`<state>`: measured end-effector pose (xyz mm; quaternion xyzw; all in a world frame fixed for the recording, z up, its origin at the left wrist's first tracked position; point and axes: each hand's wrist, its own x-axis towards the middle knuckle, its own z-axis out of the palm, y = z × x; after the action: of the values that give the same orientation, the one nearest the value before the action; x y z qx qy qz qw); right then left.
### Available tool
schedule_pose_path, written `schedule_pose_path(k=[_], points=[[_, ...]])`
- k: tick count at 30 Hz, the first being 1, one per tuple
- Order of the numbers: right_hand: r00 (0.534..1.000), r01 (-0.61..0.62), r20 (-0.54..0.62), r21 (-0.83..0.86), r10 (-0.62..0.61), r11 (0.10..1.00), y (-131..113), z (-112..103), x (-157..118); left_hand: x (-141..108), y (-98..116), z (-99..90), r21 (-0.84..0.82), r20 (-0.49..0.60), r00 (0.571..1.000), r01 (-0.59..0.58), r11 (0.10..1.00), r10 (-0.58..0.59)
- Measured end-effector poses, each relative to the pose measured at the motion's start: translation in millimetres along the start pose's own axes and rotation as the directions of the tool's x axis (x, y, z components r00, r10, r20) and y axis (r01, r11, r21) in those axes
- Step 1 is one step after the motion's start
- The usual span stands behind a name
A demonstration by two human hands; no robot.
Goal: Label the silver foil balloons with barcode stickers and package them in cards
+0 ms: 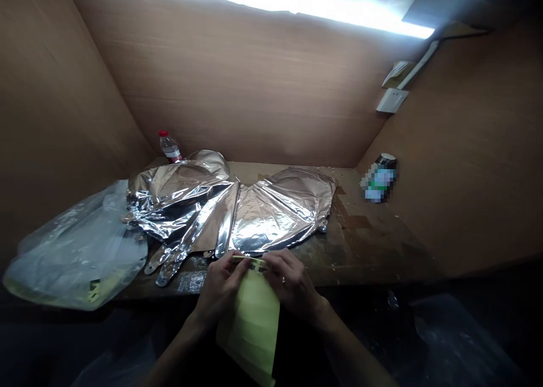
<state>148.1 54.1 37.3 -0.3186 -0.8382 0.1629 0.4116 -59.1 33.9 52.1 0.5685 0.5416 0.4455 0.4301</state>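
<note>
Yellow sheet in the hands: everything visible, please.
The yellow sheet is pale yellow-green and looks thin, like paper or film; which can't be told. Small dark marks show near its upper edge, too small to read. The left hand and right hand pinch that upper edge, one on each side. The rest hangs down toward the wearer, in front of the table, fairly flat with faint creases. Its lower tip reaches the bottom of the picture.
</note>
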Motion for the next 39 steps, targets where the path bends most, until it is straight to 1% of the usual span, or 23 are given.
schedule_pose_path(k=[2,4,6,10,11,15,17,23,28,31,34,36,38,39], points=[[0.998,-0.043,0.041,0.03,0.042,0.999,0.4,2.3,0.2,-1.3,-0.8,-1.0,0.006,-0.005,1.0,0.006,1.0,-0.006],[0.996,-0.032,0.081,0.057,0.028,0.998,1.2,4.2,0.0,-1.8,-0.9,-2.2,0.005,0.001,1.0,0.015,1.0,-0.015],[0.996,-0.018,0.092,0.088,0.01,0.996,1.4,5.3,-1.0,-2.0,-1.0,-3.1,0.016,0.003,1.0,0.019,1.0,-0.019],[0.994,-0.092,0.066,0.146,0.083,0.985,-1.7,5.5,-4.5,-3.2,-3.1,-2.4,0.083,-0.024,1.0,0.001,0.997,0.0],[0.993,-0.111,0.056,0.161,0.103,0.981,-2.7,5.4,-5.4,-3.7,-4.2,-1.7,0.077,-0.026,1.0,0.007,0.997,-0.005],[0.991,-0.131,0.002,0.221,0.134,0.966,-5.0,5.9,-9.3,-4.0,-10.1,0.8,-0.088,0.028,0.995,0.099,0.991,-0.097],[0.988,-0.147,-0.015,0.23,0.154,0.962,-5.8,6.1,-11.0,-3.0,-12.5,1.4,-0.116,0.042,0.991,0.129,0.985,-0.125],[0.98,-0.178,-0.05,0.207,0.192,0.962,-11.5,4.3,-12.1,-2.2,-12.0,4.4,0.016,-0.005,0.996,0.092,0.996,-0.092],[0.977,-0.193,-0.055,0.192,0.207,0.962,-12.6,3.4,-14.7,-3.2,-8.5,8.2,0.019,0.027,0.996,0.09,0.996,-0.09],[0.983,-0.16,-0.059,0.177,0.172,0.971,-10.0,5.7,-20.1,-3.0,-8.3,10.7,0.024,0.018,0.996,0.083,0.996,-0.083],[0.991,-0.107,-0.068,0.138,0.117,0.985,-10.0,9.6,-26.2,-3.2,-10.0,12.2,-0.004,0.018,0.996,0.088,0.996,-0.088],[0.992,-0.093,-0.079,0.119,0.103,0.988,-11.8,8.9,-28.1,-4.0,-11.5,11.8,-0.024,0.018,0.996,0.093,0.995,-0.092],[0.981,-0.138,-0.108,0.17,0.158,0.976,-11.5,1.1,-25.6,-5.6,-13.2,11.3,0.017,0.021,0.997,0.074,0.997,-0.074],[0.964,-0.187,-0.145,0.228,0.223,0.956,-9.2,-6.0,-22.1,-6.9,-14.2,11.9,0.064,0.041,0.998,0.039,0.997,-0.042]])
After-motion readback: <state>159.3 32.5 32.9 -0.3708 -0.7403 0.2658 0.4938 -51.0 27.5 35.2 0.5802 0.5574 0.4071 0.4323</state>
